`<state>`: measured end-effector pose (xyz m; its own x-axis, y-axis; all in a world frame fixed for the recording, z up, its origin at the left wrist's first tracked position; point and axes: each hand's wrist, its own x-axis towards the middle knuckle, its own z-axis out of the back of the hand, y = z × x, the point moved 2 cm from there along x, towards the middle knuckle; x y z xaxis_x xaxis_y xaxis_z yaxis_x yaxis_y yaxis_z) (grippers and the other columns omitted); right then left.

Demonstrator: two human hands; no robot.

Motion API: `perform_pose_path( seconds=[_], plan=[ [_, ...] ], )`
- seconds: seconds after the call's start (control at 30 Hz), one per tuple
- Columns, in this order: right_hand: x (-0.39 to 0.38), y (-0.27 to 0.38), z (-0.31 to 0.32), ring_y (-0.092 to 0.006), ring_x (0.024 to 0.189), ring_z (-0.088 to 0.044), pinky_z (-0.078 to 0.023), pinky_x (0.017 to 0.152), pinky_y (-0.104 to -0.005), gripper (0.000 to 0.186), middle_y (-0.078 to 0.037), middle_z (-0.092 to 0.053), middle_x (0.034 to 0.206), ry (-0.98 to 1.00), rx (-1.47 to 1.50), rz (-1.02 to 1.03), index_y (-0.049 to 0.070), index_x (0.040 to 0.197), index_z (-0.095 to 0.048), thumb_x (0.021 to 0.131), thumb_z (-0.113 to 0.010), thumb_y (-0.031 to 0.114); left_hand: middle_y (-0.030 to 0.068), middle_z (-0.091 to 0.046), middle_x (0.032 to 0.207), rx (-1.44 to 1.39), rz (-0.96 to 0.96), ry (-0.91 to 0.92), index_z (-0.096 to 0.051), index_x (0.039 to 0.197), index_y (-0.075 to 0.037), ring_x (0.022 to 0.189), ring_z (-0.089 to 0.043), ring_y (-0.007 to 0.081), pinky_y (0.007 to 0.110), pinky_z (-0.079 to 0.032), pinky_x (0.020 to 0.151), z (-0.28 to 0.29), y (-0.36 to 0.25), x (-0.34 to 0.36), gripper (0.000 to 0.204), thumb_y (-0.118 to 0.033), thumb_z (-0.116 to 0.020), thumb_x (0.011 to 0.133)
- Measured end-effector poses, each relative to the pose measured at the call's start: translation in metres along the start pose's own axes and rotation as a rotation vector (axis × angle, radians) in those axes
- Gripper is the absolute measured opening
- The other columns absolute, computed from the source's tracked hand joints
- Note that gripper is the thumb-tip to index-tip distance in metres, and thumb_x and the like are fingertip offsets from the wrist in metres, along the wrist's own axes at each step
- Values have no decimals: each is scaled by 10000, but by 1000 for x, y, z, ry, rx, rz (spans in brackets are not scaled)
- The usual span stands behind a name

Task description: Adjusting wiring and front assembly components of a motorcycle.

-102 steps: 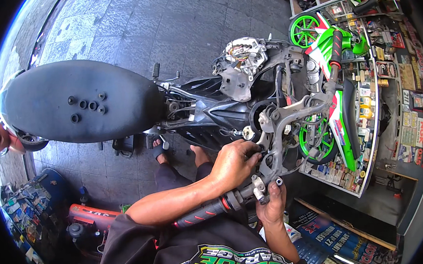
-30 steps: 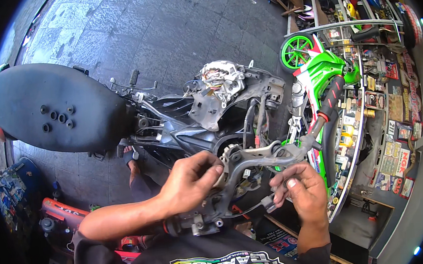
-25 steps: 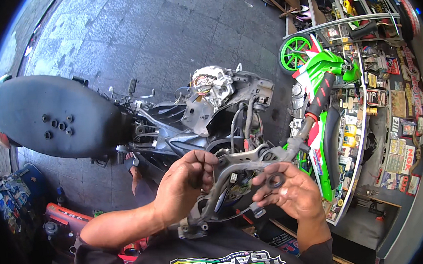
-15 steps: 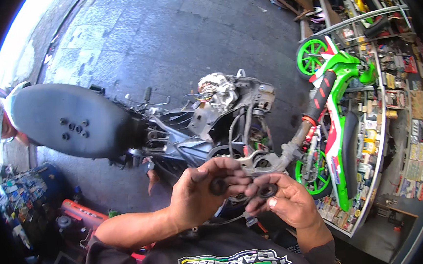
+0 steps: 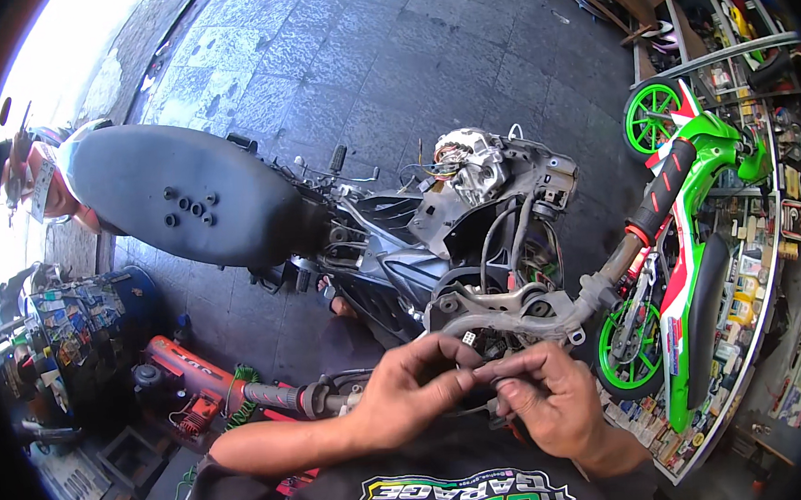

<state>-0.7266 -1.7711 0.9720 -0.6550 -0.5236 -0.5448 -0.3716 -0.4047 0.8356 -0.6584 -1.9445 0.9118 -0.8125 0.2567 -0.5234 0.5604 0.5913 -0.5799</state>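
Observation:
My left hand (image 5: 419, 388) and my right hand (image 5: 555, 402) meet in front of my dark shirt, fingertips touching. Both are closed in a pinch. Only a dark sliver shows between the fingers; the black rings seen in each hand earlier are mostly hidden. Just beyond lies the grey top clamp (image 5: 507, 312) of a stripped motorcycle, with a white connector (image 5: 469, 337) near my left fingers. Its handlebar carries a black-and-red grip (image 5: 663, 190) on the right. On the long black seat (image 5: 117, 181) at the left sit several small black rings (image 5: 195, 209).
A green, red and white small motorbike (image 5: 687, 295) stands at the right before a glass display case (image 5: 755, 272) of packaged goods. An orange-red tank (image 5: 184, 363) lies at lower left, near a blue drum (image 5: 139, 291). Dark floor tiles (image 5: 340, 50) stretch beyond the motorcycle.
My hands have come together and their fingers have closed, covering the black rings that showed before. The view has shifted, so the motorcycle sits farther right and more of its clamp shows.

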Motion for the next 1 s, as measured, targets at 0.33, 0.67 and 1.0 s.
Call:
perform_pose_path(
  seconds=[0.33, 0.67, 1.0],
  plan=[
    [16, -4, -26, -135, 778, -647, -544, 625, -232, 303, -120, -601, 1031, -55, 171, -5, -14, 1156, -661, 863, -711, 46, 30, -662, 834, -4, 84, 27, -614, 1065, 23, 700, -578, 51, 193, -442, 567, 18, -11, -6, 199, -96, -682, 921],
    [76, 47, -22, -365, 918, -627, -497, 854, -439, 402, -199, -617, 1075, 5, -1073, 336, -45, 1204, -585, 814, -637, 36, 14, -651, 739, 171, 136, -201, -691, 920, 4, 594, -549, 58, 221, -441, 533, 92, -13, 63, 195, -191, -692, 909],
    [115, 3, -30, -429, 838, -639, -510, 769, -507, 262, -230, -575, 1060, 169, -1052, 93, -37, 1096, -601, 842, -589, 22, 16, -625, 724, -12, 73, -191, -674, 931, 8, 603, -548, 73, 244, -478, 556, 111, 10, 84, 204, -193, -699, 904]
  ],
)
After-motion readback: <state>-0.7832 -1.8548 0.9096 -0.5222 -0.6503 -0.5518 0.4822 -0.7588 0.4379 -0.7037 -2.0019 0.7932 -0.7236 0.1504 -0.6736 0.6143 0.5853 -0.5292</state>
